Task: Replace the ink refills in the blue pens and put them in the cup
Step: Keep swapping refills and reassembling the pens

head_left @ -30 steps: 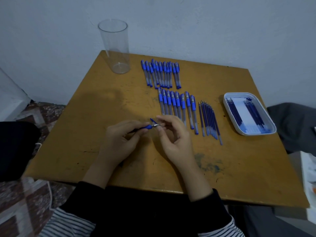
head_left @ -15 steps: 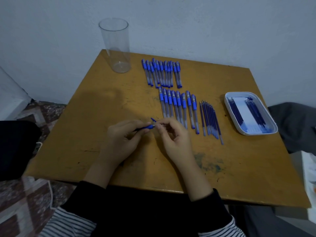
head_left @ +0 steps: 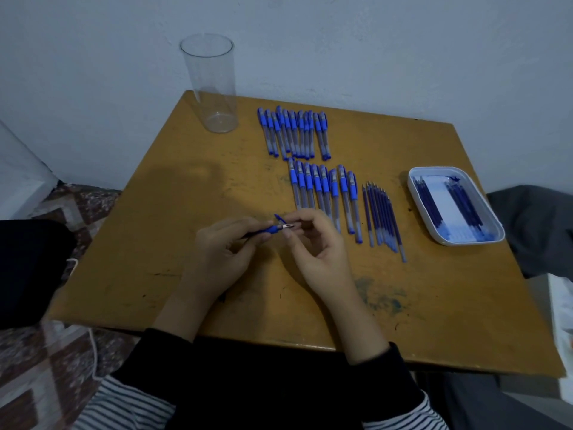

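Far out from the left hand, off the table edge: a dark bulky shape (head_left: 28, 268), cut off by the frame, not identifiable. Patterned floor (head_left: 71, 212) around it, and a thin white cord (head_left: 93, 342) trails across the floor lower down.

Table (head_left: 148, 249): worn yellow-brown top. Clear cup (head_left: 210, 85) stands upright at the far corner, well beyond the left hand.

Left hand (head_left: 223, 246): fingers curled round the barrel of one blue pen (head_left: 270, 229). Most of the barrel is hidden in the fist; only the blue grip and a dark sliver show.

Right hand (head_left: 316, 249): thumb and forefinger pinch the pen's metal tip (head_left: 288, 226), the other fingers loosely curled. Cannot tell whether the tip is seated or loose. A small blue piece (head_left: 278, 217) lies just behind the pen, partly screened by the fingertips and too small to name.

Just beyond the right hand: near row of pens (head_left: 322, 187), side by side, several lower ends covered by the right knuckles. Farther out: far row of pens (head_left: 294, 135), bunched and overlapping, count unclear.

Right of the right hand: loose refills (head_left: 383, 215) in a tight fan, just beside the near row. Farther right, apart from them: white tray (head_left: 465, 242), two clumps of dark refills inside, its floor smeared blue.

Ink stain (head_left: 381, 297) on the table, near the right wrist on its outer side. Grey cloth (head_left: 539, 228) past the table's right edge, cut off.
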